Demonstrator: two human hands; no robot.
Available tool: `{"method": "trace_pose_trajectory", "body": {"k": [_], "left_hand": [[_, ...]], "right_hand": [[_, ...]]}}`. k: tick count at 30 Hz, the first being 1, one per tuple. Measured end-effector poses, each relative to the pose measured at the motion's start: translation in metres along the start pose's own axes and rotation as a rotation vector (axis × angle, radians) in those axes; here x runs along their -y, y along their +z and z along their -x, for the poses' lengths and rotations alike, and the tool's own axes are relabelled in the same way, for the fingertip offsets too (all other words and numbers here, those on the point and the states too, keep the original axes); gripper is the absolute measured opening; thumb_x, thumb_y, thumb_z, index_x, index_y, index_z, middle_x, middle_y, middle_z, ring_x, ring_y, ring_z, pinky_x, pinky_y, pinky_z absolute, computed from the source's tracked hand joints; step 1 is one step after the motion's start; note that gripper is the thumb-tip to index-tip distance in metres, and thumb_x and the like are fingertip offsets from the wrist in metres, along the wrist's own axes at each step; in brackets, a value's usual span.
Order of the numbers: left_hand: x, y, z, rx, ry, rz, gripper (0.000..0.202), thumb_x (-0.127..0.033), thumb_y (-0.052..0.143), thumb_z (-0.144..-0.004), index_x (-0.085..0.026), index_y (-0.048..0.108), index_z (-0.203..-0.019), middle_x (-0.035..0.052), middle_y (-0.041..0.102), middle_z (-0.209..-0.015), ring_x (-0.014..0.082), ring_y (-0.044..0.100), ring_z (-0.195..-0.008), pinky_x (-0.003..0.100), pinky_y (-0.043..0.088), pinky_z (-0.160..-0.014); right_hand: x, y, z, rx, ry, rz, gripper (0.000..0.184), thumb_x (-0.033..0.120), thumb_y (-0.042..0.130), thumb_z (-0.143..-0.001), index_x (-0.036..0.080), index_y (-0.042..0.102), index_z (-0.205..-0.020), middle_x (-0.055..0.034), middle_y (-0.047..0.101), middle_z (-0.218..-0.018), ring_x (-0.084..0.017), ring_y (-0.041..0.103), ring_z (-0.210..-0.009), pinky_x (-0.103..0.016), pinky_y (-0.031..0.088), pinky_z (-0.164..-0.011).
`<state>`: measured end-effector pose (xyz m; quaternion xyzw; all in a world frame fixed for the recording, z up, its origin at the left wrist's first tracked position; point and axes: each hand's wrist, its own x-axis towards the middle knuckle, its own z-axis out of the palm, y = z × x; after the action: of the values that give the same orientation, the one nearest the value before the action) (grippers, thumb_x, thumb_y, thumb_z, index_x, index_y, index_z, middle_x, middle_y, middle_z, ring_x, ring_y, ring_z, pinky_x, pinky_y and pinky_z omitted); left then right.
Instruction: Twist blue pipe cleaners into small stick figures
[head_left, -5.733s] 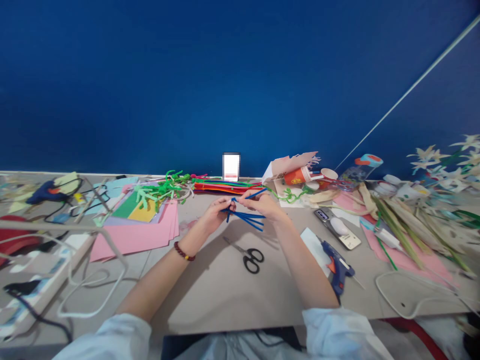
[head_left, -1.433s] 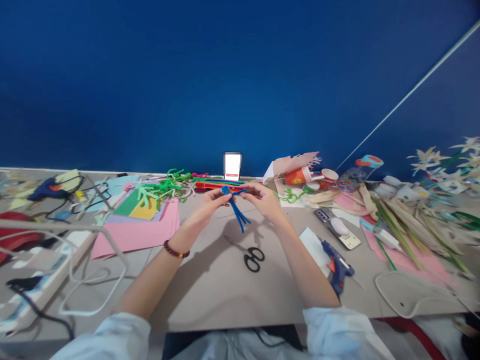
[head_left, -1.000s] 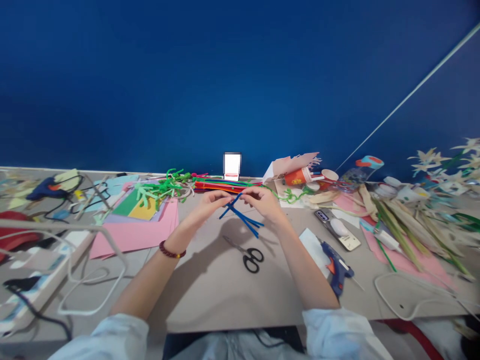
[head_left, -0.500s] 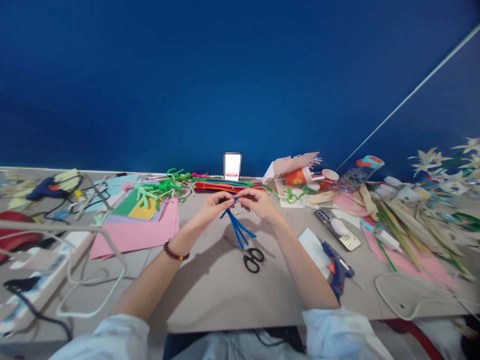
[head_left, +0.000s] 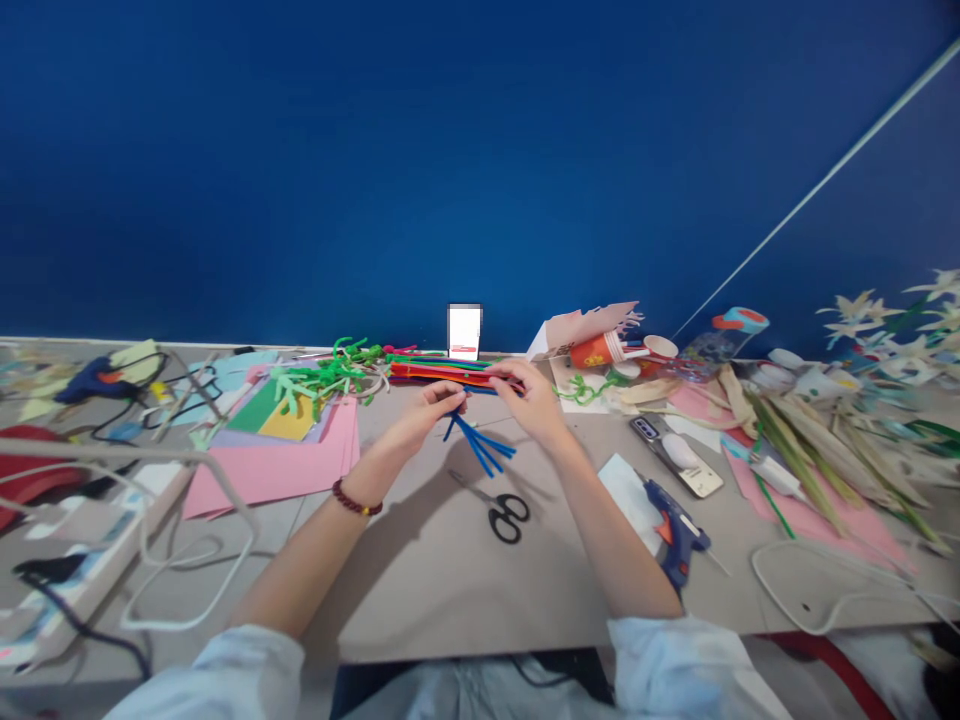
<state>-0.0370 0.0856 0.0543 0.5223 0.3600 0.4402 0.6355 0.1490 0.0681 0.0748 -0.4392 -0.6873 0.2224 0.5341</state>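
Observation:
My left hand [head_left: 435, 408] is closed, thumb against fingers, on a bunch of blue pipe cleaners [head_left: 480, 444]. Their loose ends fan out down and to the right above the table. My right hand [head_left: 527, 397] is a short way to the right, its thumb and fingers pinched together in front of the pile of coloured pipe cleaners [head_left: 427, 370]. What it grips is too small to make out; a thin blue strand shows between the hands. Black-handled scissors [head_left: 508, 518] lie on the table below the bunch.
A phone with a lit screen [head_left: 464, 330] stands against the blue wall. On the left are pink paper sheets [head_left: 270, 478], green pipe-cleaner pieces [head_left: 300, 385] and a power strip [head_left: 97, 560]. On the right lie a blue glue gun [head_left: 679, 535], a phone [head_left: 675, 458] and a red paper cup [head_left: 596, 350].
My right hand has moved right and slightly up, away from my left hand. The blue bunch has tilted a little to the right and is held by my left hand.

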Motion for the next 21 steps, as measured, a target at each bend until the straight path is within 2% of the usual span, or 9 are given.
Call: {"method": "trace_pose_trajectory", "body": {"k": [3,5,8,9,11,14,16,18,21], "left_hand": [[0.002,-0.005,-0.004,-0.06,0.039,-0.01,0.022,-0.034,0.072,-0.066,-0.017,0.063,-0.075,-0.0002,0.06,-0.068,0.0109,0.055,-0.065,0.025,0.043,-0.067],[0.003,-0.008,-0.007,-0.096,0.048,-0.001,0.024,-0.034,0.073,-0.065,-0.017,0.062,-0.077,-0.0003,0.061,-0.069,0.0114,0.056,-0.066,0.026,0.043,-0.068],[0.004,-0.012,-0.01,-0.161,0.075,0.004,0.029,-0.033,0.074,-0.062,-0.017,0.061,-0.082,-0.0016,0.059,-0.068,0.0111,0.056,-0.065,0.026,0.043,-0.069],[0.004,-0.012,-0.011,-0.181,0.084,0.005,0.029,-0.034,0.074,-0.063,-0.017,0.061,-0.083,-0.0022,0.058,-0.067,0.0106,0.055,-0.064,0.026,0.043,-0.068],[0.005,-0.014,-0.012,-0.209,0.093,0.007,0.026,-0.035,0.072,-0.065,-0.018,0.06,-0.08,-0.003,0.056,-0.064,0.0098,0.053,-0.062,0.024,0.041,-0.066],[0.006,-0.017,-0.013,-0.224,0.109,0.027,0.022,-0.036,0.07,-0.068,-0.018,0.059,-0.074,-0.003,0.054,-0.062,0.0094,0.05,-0.06,0.023,0.04,-0.063],[0.006,-0.018,-0.013,-0.214,0.115,0.054,0.02,-0.035,0.069,-0.068,-0.018,0.059,-0.073,-0.002,0.056,-0.063,0.0101,0.052,-0.062,0.024,0.04,-0.064],[0.005,-0.017,-0.013,-0.214,0.12,0.071,0.019,-0.033,0.07,-0.067,-0.017,0.061,-0.072,0.0003,0.059,-0.068,0.0117,0.054,-0.067,0.024,0.041,-0.066],[0.001,-0.015,-0.011,-0.245,0.092,0.085,0.021,-0.033,0.074,-0.063,-0.016,0.063,-0.07,0.0019,0.061,-0.069,0.0128,0.055,-0.067,0.023,0.041,-0.061]], "right_hand": [[0.006,-0.011,0.006,-0.105,0.008,0.116,0.018,0.028,0.05,-0.085,0.02,0.065,-0.091,-0.0061,0.065,-0.092,-0.016,0.059,-0.081,-0.028,0.047,-0.073],[0.011,-0.017,0.019,-0.092,0.062,0.226,0.017,0.028,0.051,-0.085,0.019,0.065,-0.087,-0.0054,0.066,-0.085,-0.016,0.058,-0.07,-0.027,0.045,-0.063],[0.015,-0.018,0.052,0.153,0.179,0.399,0.015,0.025,0.051,-0.083,0.02,0.065,-0.077,-0.0027,0.065,-0.068,-0.015,0.055,-0.058,-0.026,0.04,-0.056],[0.015,-0.016,0.066,0.254,0.22,0.434,0.014,0.024,0.052,-0.082,0.021,0.064,-0.075,-0.0022,0.065,-0.067,-0.015,0.055,-0.057,-0.026,0.039,-0.054],[0.013,-0.01,0.097,0.329,0.308,0.473,0.011,0.022,0.053,-0.08,0.021,0.064,-0.078,-0.0036,0.067,-0.075,-0.017,0.058,-0.062,-0.027,0.041,-0.056],[0.006,-0.001,0.14,0.259,0.429,0.468,0.012,0.02,0.051,-0.081,0.021,0.063,-0.087,-0.0047,0.067,-0.08,-0.019,0.06,-0.068,-0.03,0.046,-0.063],[0.002,0.006,0.161,0.244,0.43,0.473,0.009,0.02,0.056,-0.079,0.021,0.062,-0.086,-0.0056,0.066,-0.082,-0.021,0.06,-0.073,-0.033,0.048,-0.069],[0.001,0.012,0.174,0.213,0.391,0.523,0.013,0.019,0.059,-0.077,0.02,0.063,-0.089,-0.0077,0.067,-0.09,-0.025,0.06,-0.087,-0.036,0.047,-0.077],[0.006,0.018,0.178,0.178,0.374,0.634,0.016,0.018,0.056,-0.079,0.018,0.063,-0.094,-0.0095,0.066,-0.093,-0.026,0.059,-0.091,-0.037,0.046,-0.08]]}}
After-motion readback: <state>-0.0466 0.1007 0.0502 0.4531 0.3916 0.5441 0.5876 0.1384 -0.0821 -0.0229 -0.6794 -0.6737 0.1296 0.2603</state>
